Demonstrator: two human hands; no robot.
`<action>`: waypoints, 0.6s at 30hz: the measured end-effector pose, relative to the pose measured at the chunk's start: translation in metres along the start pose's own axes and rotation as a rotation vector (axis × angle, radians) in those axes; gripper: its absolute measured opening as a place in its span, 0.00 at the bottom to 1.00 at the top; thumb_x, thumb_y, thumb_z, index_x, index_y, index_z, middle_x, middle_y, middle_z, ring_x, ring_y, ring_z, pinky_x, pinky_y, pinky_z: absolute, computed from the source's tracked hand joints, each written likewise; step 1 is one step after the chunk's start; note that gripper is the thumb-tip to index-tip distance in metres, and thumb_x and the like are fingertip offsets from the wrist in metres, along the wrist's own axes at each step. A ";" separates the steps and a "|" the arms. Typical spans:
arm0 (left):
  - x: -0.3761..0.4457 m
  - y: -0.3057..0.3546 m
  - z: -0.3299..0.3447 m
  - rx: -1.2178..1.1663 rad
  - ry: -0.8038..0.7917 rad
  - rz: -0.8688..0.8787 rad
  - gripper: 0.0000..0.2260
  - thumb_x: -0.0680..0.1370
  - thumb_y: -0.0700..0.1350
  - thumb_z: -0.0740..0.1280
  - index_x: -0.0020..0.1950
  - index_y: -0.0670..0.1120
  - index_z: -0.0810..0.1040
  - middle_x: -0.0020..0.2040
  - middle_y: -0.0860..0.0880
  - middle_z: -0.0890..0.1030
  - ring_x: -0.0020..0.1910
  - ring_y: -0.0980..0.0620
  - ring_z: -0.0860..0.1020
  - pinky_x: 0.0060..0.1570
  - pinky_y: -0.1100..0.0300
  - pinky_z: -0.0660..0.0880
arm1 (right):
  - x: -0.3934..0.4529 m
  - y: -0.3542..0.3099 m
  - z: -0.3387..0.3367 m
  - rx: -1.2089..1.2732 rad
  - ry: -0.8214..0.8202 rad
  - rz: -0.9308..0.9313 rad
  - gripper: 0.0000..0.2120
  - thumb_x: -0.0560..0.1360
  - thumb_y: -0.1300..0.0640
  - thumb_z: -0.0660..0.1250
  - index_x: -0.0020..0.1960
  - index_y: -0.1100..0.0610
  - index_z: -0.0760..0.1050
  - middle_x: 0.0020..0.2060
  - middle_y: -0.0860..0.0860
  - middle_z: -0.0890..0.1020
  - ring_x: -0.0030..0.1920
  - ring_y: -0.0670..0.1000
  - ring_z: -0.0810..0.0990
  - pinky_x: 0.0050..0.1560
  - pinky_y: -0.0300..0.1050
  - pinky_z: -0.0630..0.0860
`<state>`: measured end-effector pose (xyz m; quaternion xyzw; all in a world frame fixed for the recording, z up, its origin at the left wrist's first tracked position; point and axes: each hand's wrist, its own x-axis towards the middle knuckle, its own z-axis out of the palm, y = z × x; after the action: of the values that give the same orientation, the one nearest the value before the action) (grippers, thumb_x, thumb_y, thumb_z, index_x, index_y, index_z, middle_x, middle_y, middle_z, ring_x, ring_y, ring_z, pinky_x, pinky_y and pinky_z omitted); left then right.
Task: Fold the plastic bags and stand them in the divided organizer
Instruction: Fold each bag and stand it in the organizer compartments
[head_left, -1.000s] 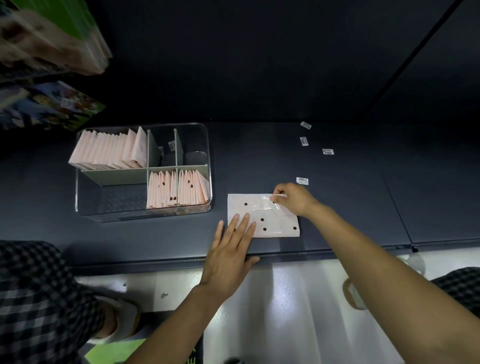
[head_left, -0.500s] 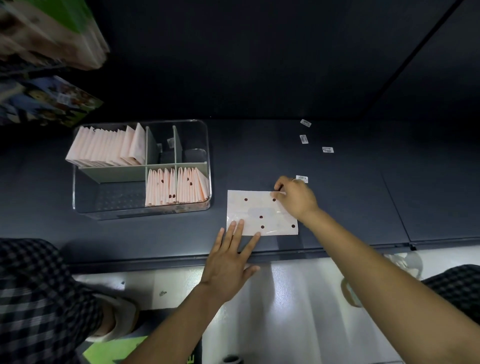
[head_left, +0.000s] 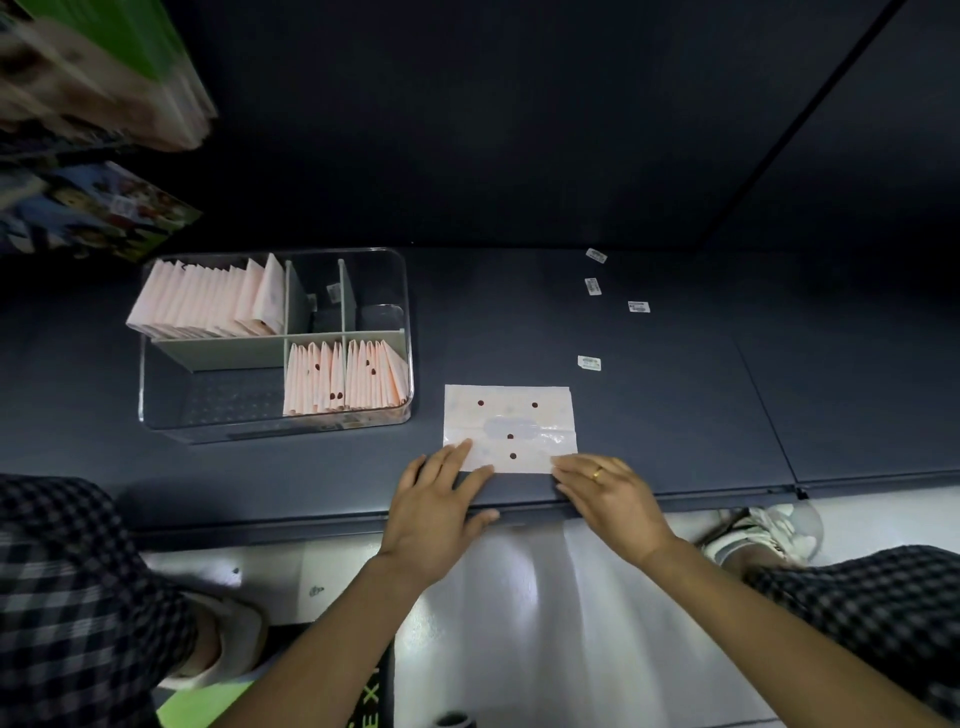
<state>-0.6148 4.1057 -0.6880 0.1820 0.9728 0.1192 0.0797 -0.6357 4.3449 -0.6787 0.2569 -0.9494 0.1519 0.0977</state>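
A pale pink plastic bag (head_left: 509, 423) with dark red dots lies flat on the dark shelf, near its front edge. My left hand (head_left: 441, 499) rests with straight fingers on the bag's near left corner. My right hand (head_left: 605, 491), with a ring, touches the near right corner with flat fingers. To the left stands the clear divided organizer (head_left: 408, 332). Folded pink bags (head_left: 208, 301) stand in its far left compartment, and more folded bags (head_left: 343, 376) stand in the two near right compartments.
Small white labels (head_left: 589, 362) lie scattered on the shelf (head_left: 675, 415) to the right. Colourful packages (head_left: 93, 213) hang at the upper left. My checked trouser legs (head_left: 78, 597) and shoes show below, on a pale floor.
My right hand has come from the bag's far right corner to its near right corner. The bag now lies flatter. My left hand has stayed at the near left corner.
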 end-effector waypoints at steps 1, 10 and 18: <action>0.001 -0.002 -0.003 -0.040 0.048 -0.014 0.21 0.78 0.60 0.59 0.68 0.54 0.71 0.74 0.48 0.64 0.72 0.47 0.64 0.69 0.52 0.59 | 0.000 0.003 -0.002 -0.007 -0.002 0.003 0.12 0.59 0.64 0.81 0.41 0.58 0.84 0.43 0.50 0.85 0.40 0.52 0.84 0.43 0.43 0.79; 0.017 -0.017 -0.009 -0.181 0.126 -0.083 0.12 0.76 0.55 0.66 0.55 0.50 0.76 0.63 0.52 0.72 0.61 0.49 0.69 0.57 0.56 0.63 | 0.025 0.003 -0.003 -0.255 -0.060 -0.111 0.06 0.59 0.65 0.75 0.34 0.60 0.79 0.31 0.52 0.80 0.30 0.53 0.78 0.31 0.40 0.75; 0.034 -0.022 -0.018 -0.217 0.021 -0.108 0.21 0.75 0.57 0.67 0.66 0.52 0.73 0.59 0.53 0.73 0.59 0.51 0.67 0.56 0.59 0.62 | 0.044 0.017 -0.022 0.245 -0.525 0.211 0.08 0.76 0.62 0.59 0.42 0.50 0.64 0.60 0.46 0.75 0.58 0.50 0.72 0.55 0.41 0.68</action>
<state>-0.6566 4.0945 -0.6807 0.1182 0.9633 0.2214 0.0951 -0.6800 4.3461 -0.6504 0.1972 -0.9382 0.2030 -0.1991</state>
